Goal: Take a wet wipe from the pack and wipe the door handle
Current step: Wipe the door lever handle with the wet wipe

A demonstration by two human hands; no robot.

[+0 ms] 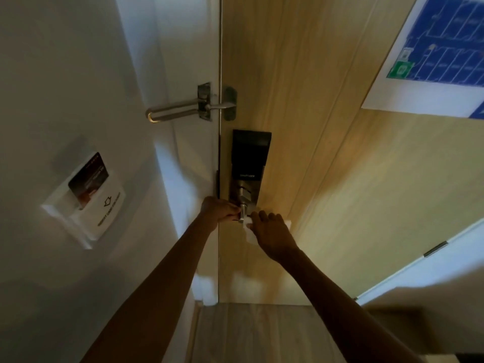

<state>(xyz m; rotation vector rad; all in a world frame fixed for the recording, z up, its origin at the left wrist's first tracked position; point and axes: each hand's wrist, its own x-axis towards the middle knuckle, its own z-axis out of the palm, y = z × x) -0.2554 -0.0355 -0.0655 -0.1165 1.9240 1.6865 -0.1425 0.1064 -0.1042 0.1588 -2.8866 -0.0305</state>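
Lock plate [247,163] reads, seemingly, "SMART LOCK"; card holder [86,203] text blurred

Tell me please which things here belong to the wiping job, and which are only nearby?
Job: wet wipe, door handle, left hand, right hand.
Nearby: black lock panel, swing door guard, key card holder, floor plan.

A white wet wipe [248,233] drapes over the silver door handle [243,209] below the black lock.

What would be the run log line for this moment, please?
phase: wiping | left hand: at door handle base | right hand: pressing wet wipe on handle | pack: not in view
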